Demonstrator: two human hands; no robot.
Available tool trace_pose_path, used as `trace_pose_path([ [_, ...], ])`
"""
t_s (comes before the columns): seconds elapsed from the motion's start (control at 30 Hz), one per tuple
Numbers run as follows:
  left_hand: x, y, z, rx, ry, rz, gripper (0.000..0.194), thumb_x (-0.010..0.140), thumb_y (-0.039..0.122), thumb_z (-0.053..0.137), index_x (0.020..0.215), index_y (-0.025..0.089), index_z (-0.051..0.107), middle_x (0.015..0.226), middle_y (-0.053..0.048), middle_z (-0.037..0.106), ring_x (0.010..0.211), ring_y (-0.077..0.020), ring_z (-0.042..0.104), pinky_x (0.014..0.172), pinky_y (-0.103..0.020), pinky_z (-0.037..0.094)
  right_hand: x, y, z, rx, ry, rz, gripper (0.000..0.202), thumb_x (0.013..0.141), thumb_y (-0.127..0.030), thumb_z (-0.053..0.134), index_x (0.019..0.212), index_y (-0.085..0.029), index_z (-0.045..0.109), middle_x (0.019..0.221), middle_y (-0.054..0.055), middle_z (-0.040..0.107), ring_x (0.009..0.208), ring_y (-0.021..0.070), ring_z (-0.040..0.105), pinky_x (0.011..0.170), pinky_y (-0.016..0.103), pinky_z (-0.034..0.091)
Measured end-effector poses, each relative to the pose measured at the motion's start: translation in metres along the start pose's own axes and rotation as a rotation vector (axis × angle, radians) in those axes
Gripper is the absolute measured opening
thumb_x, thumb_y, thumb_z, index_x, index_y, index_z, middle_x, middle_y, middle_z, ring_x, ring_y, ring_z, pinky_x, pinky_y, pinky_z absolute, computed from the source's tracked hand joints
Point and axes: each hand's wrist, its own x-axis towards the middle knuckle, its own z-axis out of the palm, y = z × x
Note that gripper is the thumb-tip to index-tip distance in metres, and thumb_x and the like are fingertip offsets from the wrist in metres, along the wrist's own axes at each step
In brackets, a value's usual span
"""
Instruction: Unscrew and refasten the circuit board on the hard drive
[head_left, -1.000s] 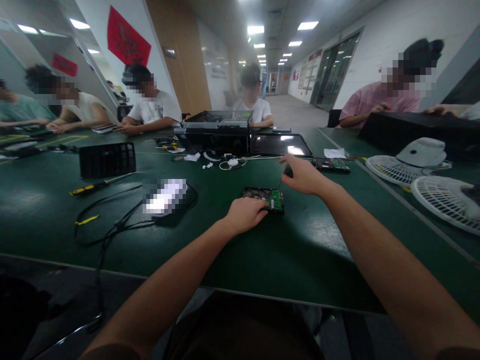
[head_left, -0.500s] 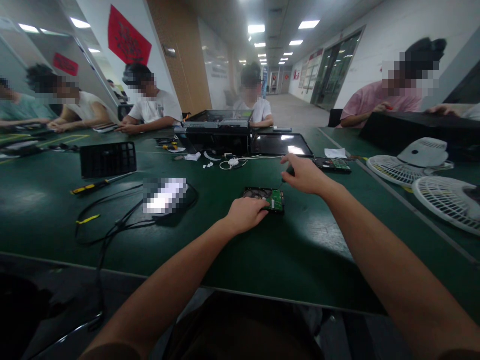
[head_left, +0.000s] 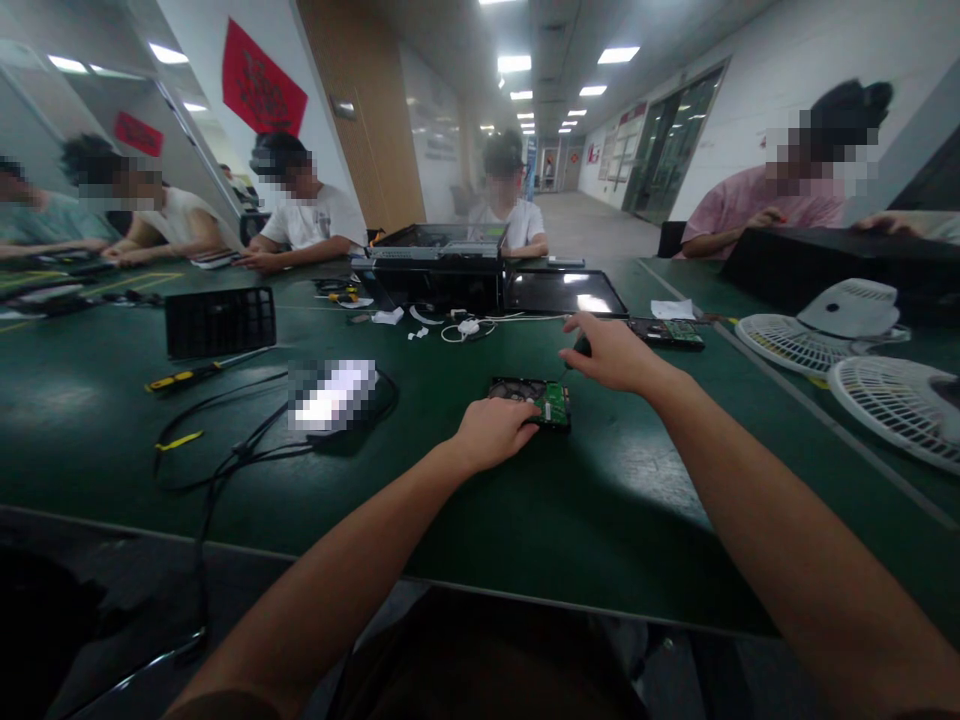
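Note:
A hard drive with a green circuit board (head_left: 556, 403) lies flat on the green table (head_left: 465, 520). My left hand (head_left: 493, 430) grips its near left part, with the fingers over the board side. My right hand (head_left: 609, 350) is closed on a dark-handled screwdriver (head_left: 582, 346). The thin shaft slants down to the far right part of the circuit board; its tip is too small to make out.
Beyond the drive stand an open computer case (head_left: 435, 280) and a flat black panel (head_left: 566, 291). Another circuit board (head_left: 675, 334) and white fan parts (head_left: 892, 400) lie right. Cables, a yellow-black screwdriver (head_left: 184, 378) and a propped screen (head_left: 220, 322) are left. People sit around.
The view has shifted slightly. My right index finger and thumb have moved a little on the screwdriver; my left hand stays on the drive.

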Motion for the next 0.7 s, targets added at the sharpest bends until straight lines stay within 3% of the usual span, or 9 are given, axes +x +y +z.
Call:
trace_pose_path([
  [0.23, 0.0002, 0.0012, -0.0005, 0.008, -0.010, -0.010, 0.031, 0.106, 0.043, 0.056, 0.132, 0.033, 0.069, 0.125, -0.003, 0.076, 0.113, -0.0260, 0.072, 0.089, -0.035, 0.058, -0.0004, 0.0006, 0.0022, 0.033, 0.022, -0.039, 0.040, 0.088, -0.027, 0.061, 0.128, -0.019, 0.059, 0.107, 0.013, 0.075, 0.094, 0.0295, 0.069, 0.087, 0.043, 0.049],
  [0.43, 0.0003, 0.0018, -0.0016, -0.006, -0.009, -0.011, 0.031, 0.107, 0.042, 0.056, 0.132, 0.032, 0.069, 0.126, -0.002, 0.076, 0.111, -0.0245, 0.073, 0.087, -0.034, 0.058, -0.0005, 0.0025, 0.0016, -0.038, 0.024, 0.036, 0.040, 0.095, -0.041, 0.057, 0.127, -0.017, 0.060, 0.095, 0.015, 0.073, 0.090, 0.0326, 0.069, 0.083, 0.045, 0.048],
  [0.6, 0.0003, 0.0015, -0.0015, -0.003, -0.005, -0.006, 0.030, 0.106, 0.042, 0.056, 0.132, 0.033, 0.069, 0.125, -0.002, 0.077, 0.111, -0.0250, 0.073, 0.086, -0.034, 0.058, -0.0004, 0.0033, 0.0028, 0.003, 0.010, -0.040, 0.040, 0.087, -0.026, 0.060, 0.127, -0.019, 0.058, 0.110, 0.014, 0.073, 0.095, 0.0299, 0.068, 0.089, 0.043, 0.049],
  [0.7, 0.0001, 0.0012, -0.0009, 0.004, 0.005, -0.002, 0.030, 0.106, 0.042, 0.055, 0.131, 0.032, 0.070, 0.123, -0.002, 0.077, 0.109, -0.0253, 0.073, 0.085, -0.035, 0.059, -0.0008, 0.0008, 0.0018, -0.008, 0.010, -0.032, 0.037, 0.090, -0.030, 0.060, 0.125, -0.018, 0.058, 0.110, 0.015, 0.073, 0.095, 0.0307, 0.068, 0.087, 0.043, 0.049],
])
